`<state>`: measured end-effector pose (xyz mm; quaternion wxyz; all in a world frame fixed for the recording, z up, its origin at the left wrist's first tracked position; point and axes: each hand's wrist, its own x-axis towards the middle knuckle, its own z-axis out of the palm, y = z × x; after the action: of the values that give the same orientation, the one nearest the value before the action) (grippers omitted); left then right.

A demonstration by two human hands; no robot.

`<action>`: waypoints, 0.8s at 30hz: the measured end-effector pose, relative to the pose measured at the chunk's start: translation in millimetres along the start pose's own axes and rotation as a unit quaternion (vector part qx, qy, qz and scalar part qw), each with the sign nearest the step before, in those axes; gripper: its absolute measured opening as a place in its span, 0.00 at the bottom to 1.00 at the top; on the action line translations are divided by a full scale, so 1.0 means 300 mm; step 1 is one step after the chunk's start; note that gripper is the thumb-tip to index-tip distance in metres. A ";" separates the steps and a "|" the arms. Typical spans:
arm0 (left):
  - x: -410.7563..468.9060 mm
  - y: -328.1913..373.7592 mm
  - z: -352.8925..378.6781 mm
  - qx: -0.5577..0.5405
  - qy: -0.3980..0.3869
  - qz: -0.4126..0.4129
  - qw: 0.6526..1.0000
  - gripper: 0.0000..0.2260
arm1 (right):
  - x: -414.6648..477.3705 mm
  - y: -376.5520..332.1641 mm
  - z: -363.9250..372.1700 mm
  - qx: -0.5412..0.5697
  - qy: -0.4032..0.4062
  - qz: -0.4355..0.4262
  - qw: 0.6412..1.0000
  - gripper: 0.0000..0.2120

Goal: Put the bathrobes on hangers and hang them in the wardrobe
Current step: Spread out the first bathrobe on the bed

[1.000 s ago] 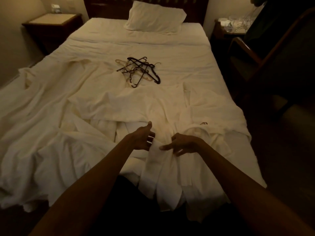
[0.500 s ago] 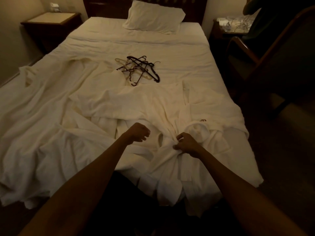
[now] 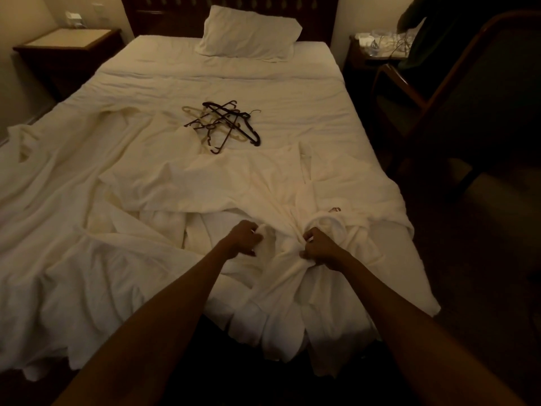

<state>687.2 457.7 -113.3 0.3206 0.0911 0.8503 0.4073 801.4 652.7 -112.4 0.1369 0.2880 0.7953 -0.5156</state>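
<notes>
White bathrobes lie crumpled over the near half of the bed. My left hand [image 3: 244, 237] grips a fold of the nearest bathrobe [image 3: 295, 291], whose lower part hangs over the foot of the bed. My right hand [image 3: 320, 249] bunches the same robe's cloth in a fist just below its rolled collar. Another bathrobe [image 3: 228, 183] is spread flat behind them. A tangled pile of dark and pale hangers [image 3: 224, 124] rests in the middle of the bed, well beyond both hands. No wardrobe is in view.
A pillow [image 3: 248, 32] lies at the headboard. Dark nightstands stand at the left [image 3: 63, 51] and at the right [image 3: 377, 54], the right one cluttered. A wooden armchair [image 3: 445, 92] stands close to the bed's right side. Rumpled sheets [image 3: 44, 230] spill off the left.
Both hands went from open over the robe to closed on its cloth. The fabric between them is now gathered up and pulled toward the foot of the bed.
</notes>
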 end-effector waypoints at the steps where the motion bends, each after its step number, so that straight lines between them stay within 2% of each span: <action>1: 0.006 0.003 -0.044 0.047 0.057 0.040 0.997 0.10 | 0.003 0.004 -0.005 0.001 -0.001 0.000 1.000 0.18; 2: 0.011 0.008 -0.090 0.090 0.107 0.080 0.987 0.08 | 0.005 0.008 -0.009 0.002 -0.003 0.002 1.000 0.19; 4: 0.005 0.029 -0.184 0.088 0.117 0.101 0.984 0.07 | 0.008 0.013 -0.014 0.006 -0.008 0.010 1.000 0.20; 9: -0.054 0.106 -0.274 0.116 -0.070 0.043 0.990 0.10 | 0.013 0.000 -0.014 -0.005 -0.023 0.014 1.000 0.21; 12: -0.087 0.147 -0.321 0.125 -0.098 0.034 0.987 0.09 | 0.011 -0.006 -0.025 -0.011 -0.036 0.010 0.999 0.21; 17: -0.163 0.229 -0.514 0.060 -0.023 0.034 0.997 0.08 | 0.000 -0.026 -0.031 -0.057 -0.039 0.004 0.998 0.19; 22: -0.270 0.348 -0.629 0.031 0.058 0.117 0.991 0.08 | -0.053 -0.119 -0.063 -0.173 -0.076 -0.017 0.982 0.18; 24: -0.312 0.417 -0.643 0.045 0.081 0.150 0.984 0.06 | -0.068 -0.170 -0.107 -0.190 -0.061 -0.032 0.979 0.16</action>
<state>627.2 378.1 114.0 0.1817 0.1988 0.8676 0.4180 789.5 659.6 -50.2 0.2210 0.1988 0.8775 -0.3763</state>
